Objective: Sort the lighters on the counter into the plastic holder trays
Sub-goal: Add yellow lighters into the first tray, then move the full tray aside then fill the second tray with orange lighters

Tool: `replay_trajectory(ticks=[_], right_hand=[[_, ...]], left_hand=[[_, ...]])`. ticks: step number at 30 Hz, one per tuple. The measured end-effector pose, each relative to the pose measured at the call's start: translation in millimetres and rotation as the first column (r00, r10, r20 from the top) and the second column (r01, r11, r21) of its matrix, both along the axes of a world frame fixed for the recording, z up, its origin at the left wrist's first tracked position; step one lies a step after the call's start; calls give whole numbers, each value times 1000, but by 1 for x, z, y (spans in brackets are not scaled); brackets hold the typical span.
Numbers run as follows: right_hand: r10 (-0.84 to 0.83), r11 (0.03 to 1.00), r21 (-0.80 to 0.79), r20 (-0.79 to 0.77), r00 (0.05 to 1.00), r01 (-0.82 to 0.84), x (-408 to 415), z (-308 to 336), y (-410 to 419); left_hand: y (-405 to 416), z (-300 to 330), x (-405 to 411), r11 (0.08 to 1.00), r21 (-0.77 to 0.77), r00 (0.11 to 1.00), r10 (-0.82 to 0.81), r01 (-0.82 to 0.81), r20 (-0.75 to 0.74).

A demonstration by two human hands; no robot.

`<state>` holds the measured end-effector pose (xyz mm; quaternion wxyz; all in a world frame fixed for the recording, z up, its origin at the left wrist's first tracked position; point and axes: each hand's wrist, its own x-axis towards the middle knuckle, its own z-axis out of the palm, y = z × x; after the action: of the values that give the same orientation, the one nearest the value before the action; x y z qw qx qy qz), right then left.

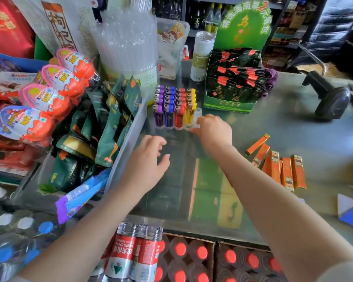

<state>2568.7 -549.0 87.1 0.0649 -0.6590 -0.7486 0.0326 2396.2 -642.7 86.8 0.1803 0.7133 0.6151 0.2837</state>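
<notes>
A clear plastic holder tray (172,127) stands on the glass counter, filled with upright lighters in four colour columns: purple (158,117), blue (168,117), red (179,118) and yellow (190,116). My right hand (213,131) pinches the tray's near right corner, beside the yellow lighters. My left hand (149,159) hovers over the counter just in front of the tray, fingers spread and holding nothing. No loose lighter shows on the counter.
Several orange packs (277,165) lie to the right. A green display box of dark sachets (232,82) stands behind the tray, a can (201,55) beside it. A clear bin of snack packets (102,129) crowds the left. A barcode scanner (330,96) sits far right.
</notes>
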Motion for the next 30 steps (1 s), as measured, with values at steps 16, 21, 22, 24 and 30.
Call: replay_trajectory(ticks=[16, 21, 22, 24, 30], right_hand=[[55, 998, 48, -355, 933, -40, 46, 6, -20], [52, 993, 119, -474, 879, 6, 106, 15, -119], [33, 993, 113, -472, 881, 23, 117, 14, -138], [15, 997, 72, -426, 905, 17, 133, 9, -171], [118, 989, 97, -60, 991, -112, 141, -6, -222]], left_hand=[[-21, -3, 16, 992, -52, 990, -120, 117, -68], [-43, 0, 32, 983, -64, 983, -174, 169, -65], [-48, 1, 34, 982, -61, 981, -183, 179, -57], [-59, -1, 40, 976, -54, 977, -211, 209, -31], [-89, -5, 48, 917, -52, 918, -396, 396, 14]])
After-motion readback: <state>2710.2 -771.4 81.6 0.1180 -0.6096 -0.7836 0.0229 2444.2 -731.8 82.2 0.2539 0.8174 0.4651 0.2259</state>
